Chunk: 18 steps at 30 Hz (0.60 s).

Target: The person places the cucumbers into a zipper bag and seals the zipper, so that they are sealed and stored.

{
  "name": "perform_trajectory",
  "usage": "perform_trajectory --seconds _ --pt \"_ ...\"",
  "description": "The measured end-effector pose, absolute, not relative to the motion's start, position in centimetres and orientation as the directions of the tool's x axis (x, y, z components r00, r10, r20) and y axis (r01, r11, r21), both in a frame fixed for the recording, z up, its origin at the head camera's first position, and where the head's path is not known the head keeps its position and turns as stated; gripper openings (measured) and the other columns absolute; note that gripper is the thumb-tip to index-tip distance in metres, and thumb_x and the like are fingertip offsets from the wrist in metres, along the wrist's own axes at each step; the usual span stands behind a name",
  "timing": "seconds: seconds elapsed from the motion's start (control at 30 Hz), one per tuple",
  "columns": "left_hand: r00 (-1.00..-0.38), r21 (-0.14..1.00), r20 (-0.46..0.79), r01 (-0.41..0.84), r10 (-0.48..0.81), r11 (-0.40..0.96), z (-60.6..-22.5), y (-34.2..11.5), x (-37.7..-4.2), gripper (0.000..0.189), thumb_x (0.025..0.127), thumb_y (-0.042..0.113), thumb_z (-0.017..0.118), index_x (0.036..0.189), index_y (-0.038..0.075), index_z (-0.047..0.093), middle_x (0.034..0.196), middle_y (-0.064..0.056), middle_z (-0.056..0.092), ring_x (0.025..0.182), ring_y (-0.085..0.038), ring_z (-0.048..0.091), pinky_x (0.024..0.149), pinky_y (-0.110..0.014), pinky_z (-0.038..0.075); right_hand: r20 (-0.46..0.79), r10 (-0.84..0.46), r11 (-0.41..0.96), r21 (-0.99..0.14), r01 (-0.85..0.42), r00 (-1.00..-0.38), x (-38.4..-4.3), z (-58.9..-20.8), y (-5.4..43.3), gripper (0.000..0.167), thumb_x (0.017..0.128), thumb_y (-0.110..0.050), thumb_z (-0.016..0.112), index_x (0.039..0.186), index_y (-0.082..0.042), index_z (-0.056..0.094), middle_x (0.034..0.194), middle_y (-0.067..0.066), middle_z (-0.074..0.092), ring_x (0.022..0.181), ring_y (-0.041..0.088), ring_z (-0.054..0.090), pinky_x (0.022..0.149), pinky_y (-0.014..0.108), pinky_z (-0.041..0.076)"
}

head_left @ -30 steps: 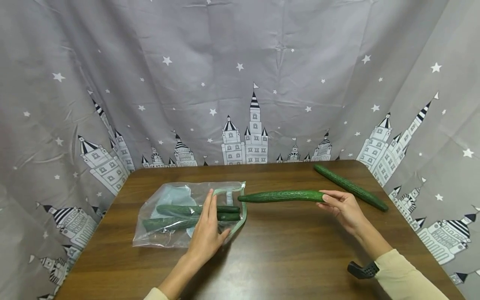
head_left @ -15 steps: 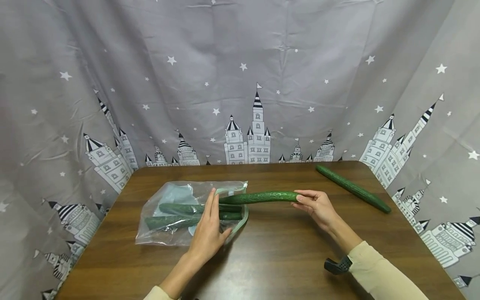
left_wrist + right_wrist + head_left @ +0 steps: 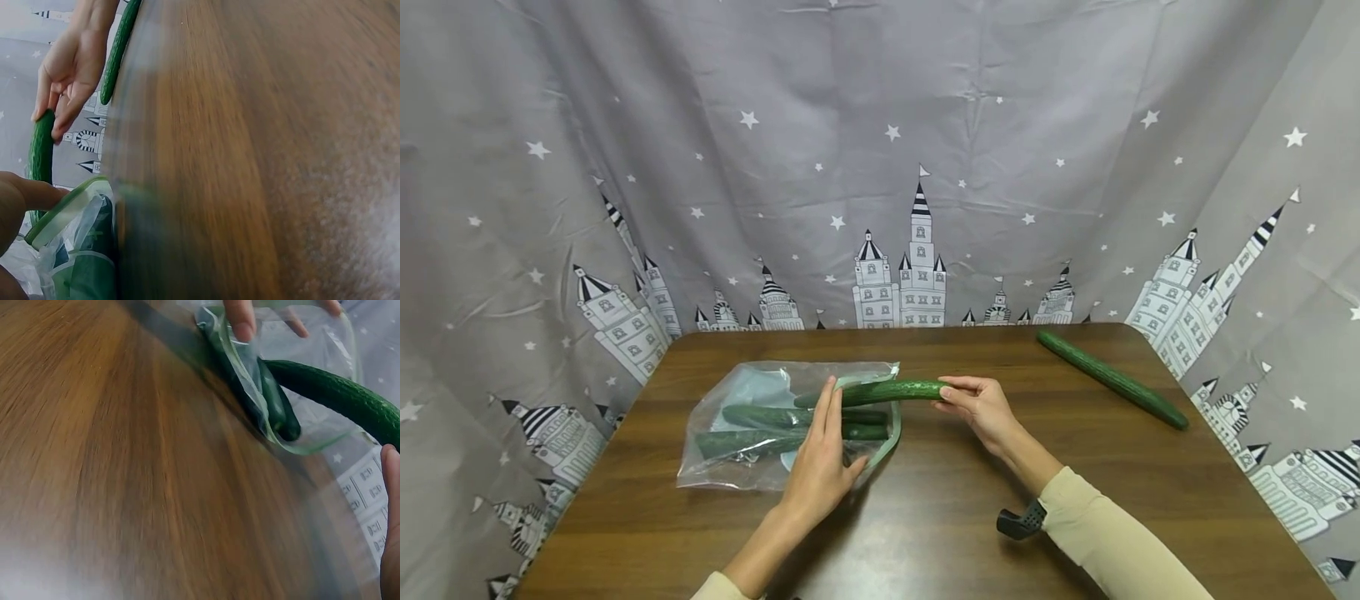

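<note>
Your right grip (image 3: pixel 985 412) pinches a cucumber (image 3: pixel 887 392) partway into the bag (image 3: pixel 702 473), left grip (image 3: pixel 820 471) spread at its mouth; likely push deeper.

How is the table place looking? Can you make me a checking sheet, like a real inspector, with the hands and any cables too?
Surface: brown wood-look table, shiny at the near side.
Job's things: clear bag with a green-edged mouth; two cucumbers inside; held cucumber partly in the mouth; loose cucumber on the table, far right.
Clutter: nothing seen.
Left hand: at the bag's mouth, index and middle fingers straight.
Right hand: pinches the held cucumber's outer end; black piece at that wrist.
Cables: nothing seen.
Surroundings: grey curtain with white stars and castles.
</note>
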<state>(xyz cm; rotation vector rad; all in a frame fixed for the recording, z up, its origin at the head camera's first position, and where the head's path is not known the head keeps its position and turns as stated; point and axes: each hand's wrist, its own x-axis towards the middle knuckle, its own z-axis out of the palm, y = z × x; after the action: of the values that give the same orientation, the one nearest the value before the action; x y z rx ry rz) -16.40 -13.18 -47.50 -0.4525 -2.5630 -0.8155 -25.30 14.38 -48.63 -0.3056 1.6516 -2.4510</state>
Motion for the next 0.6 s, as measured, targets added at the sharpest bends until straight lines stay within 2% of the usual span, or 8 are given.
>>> perform_trajectory --seconds 0.27,0.6 --pt "-0.869 0.471 0.463 0.409 0.175 0.781 -47.5 -13.2 -16.4 0.126 0.066 0.008 0.099 0.162 -0.002 0.019 0.172 -0.008 0.009 0.136 -0.044 0.047 0.106 -0.054 0.048 0.071 -0.266 -0.387 -0.921 0.039 -0.961 -25.7 -49.0 12.3 0.041 0.097 0.011 0.062 0.133 0.027 0.049 0.113 0.017 0.07 0.091 0.027 0.075 0.088 0.036 0.06" --pt "-0.865 0.464 0.469 0.414 0.179 0.783 -47.4 -13.2 -16.8 0.125 0.066 0.008 0.099 0.162 -0.003 0.02 0.172 -0.009 0.009 0.137 -0.044 0.046 0.107 -0.054 0.047 0.068 -0.281 -0.398 -0.916 0.052 -0.957 -26.1 -49.0 10.9 0.042 0.096 0.012 0.063 0.132 0.028 0.048 0.109 0.021 0.071 0.092 0.027 0.075 0.087 0.034 0.06"
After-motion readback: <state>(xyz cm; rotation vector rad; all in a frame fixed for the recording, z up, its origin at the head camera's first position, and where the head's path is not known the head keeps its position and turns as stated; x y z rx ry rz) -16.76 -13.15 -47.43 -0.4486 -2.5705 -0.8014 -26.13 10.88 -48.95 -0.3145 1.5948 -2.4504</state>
